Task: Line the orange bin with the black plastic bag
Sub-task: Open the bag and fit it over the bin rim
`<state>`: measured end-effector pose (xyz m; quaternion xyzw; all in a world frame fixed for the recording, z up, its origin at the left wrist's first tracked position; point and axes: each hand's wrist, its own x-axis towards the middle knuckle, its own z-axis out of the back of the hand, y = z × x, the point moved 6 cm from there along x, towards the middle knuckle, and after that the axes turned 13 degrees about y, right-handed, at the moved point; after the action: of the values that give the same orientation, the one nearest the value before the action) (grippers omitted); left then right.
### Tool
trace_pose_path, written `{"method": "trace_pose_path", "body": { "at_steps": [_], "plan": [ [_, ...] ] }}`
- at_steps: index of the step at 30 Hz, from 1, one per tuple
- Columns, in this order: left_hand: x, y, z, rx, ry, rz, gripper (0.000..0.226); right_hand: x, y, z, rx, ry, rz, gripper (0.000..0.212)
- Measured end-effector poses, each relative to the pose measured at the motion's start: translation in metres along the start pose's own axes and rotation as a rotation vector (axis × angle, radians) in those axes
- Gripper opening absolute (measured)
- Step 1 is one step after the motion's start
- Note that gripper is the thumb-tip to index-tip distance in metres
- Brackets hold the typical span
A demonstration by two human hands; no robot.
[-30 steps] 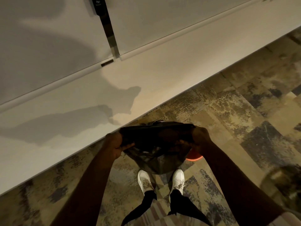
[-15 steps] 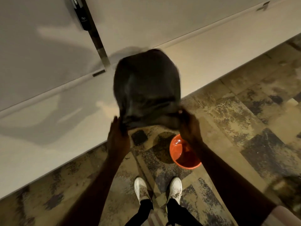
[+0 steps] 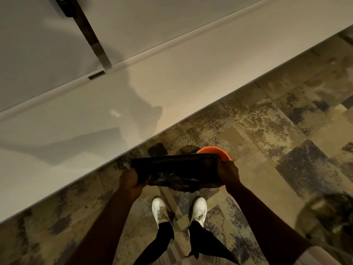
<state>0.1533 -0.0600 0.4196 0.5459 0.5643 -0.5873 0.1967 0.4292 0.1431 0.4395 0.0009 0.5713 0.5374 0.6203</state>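
Observation:
I hold the black plastic bag (image 3: 177,169) stretched wide between both hands at waist height. My left hand (image 3: 131,183) grips its left edge and my right hand (image 3: 228,172) grips its right edge. The bag's body hangs down, crumpled. The orange bin (image 3: 215,151) stands on the carpet right behind and below the bag; only its far rim shows, the rest is hidden by the bag and my right hand.
A pale wall with a baseboard ledge (image 3: 133,104) runs diagonally across the upper left, close to the bin. Patterned carpet (image 3: 277,140) spreads to the right. My white shoes (image 3: 160,210) stand just below the bag.
The bag was flung up in front of the wall half a second ago; now it has come down, pulled flat between my hands, and covers most of the bin.

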Motion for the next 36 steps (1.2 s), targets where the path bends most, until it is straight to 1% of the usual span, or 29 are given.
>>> {"method": "trace_pose_path", "body": {
  "at_steps": [2,3,5,9,12,15,17,20,23,26,27,29,31,32,34,35,36],
  "plan": [
    [0.003,0.007,-0.005,-0.092,0.018,0.042,0.016,-0.003,-0.005,0.007,0.005,-0.024,-0.053,0.044],
    [0.006,0.012,-0.007,-0.097,0.023,0.064,0.016,0.0,-0.016,0.01,0.003,-0.049,-0.082,0.045],
    [0.009,0.022,-0.015,-0.029,0.042,0.102,0.018,0.009,-0.035,0.019,-0.023,-0.076,-0.167,0.049],
    [0.009,0.036,-0.024,0.281,0.012,0.056,0.018,0.017,-0.068,0.036,-0.026,-0.142,-0.284,0.061],
    [0.008,0.043,-0.032,0.552,-0.055,-0.003,0.03,0.016,-0.084,0.05,0.002,-0.152,-0.321,0.067],
    [0.011,0.057,-0.042,0.68,-0.086,0.013,0.049,0.017,-0.098,0.066,0.019,-0.15,-0.333,0.074],
    [0.02,0.068,-0.052,0.695,-0.069,0.021,0.051,0.02,-0.106,0.079,0.04,-0.16,-0.342,0.079],
    [0.02,0.08,-0.082,0.686,-0.021,0.039,0.038,0.027,-0.117,0.099,0.071,-0.18,-0.358,0.086],
    [0.033,0.092,-0.105,0.702,0.013,0.053,0.038,0.04,-0.125,0.12,0.063,-0.188,-0.355,0.092],
    [0.049,0.101,-0.124,0.69,-0.003,0.046,0.038,0.055,-0.131,0.137,0.058,-0.19,-0.356,0.093],
    [0.057,0.107,-0.131,0.682,0.017,0.051,0.036,0.061,-0.133,0.141,0.058,-0.192,-0.354,0.092],
    [0.068,0.116,-0.146,0.678,0.027,0.092,0.037,0.072,-0.139,0.148,0.06,-0.201,-0.358,0.09],
    [0.082,0.124,-0.155,0.673,0.056,0.122,0.033,0.083,-0.148,0.149,0.079,-0.198,-0.364,0.086],
    [0.093,0.125,-0.157,0.707,0.064,0.113,0.035,0.09,-0.152,0.148,0.088,-0.203,-0.371,0.084],
    [0.143,0.139,-0.146,0.739,0.083,0.095,0.06,0.101,-0.159,0.148,0.11,-0.241,-0.375,0.08],
    [0.163,0.144,-0.144,0.75,0.091,0.119,0.07,0.107,-0.164,0.147,0.129,-0.262,-0.372,0.078],
    [0.182,0.15,-0.138,0.75,0.075,0.128,0.071,0.112,-0.167,0.145,0.144,-0.28,-0.372,0.076]
  ]
}}
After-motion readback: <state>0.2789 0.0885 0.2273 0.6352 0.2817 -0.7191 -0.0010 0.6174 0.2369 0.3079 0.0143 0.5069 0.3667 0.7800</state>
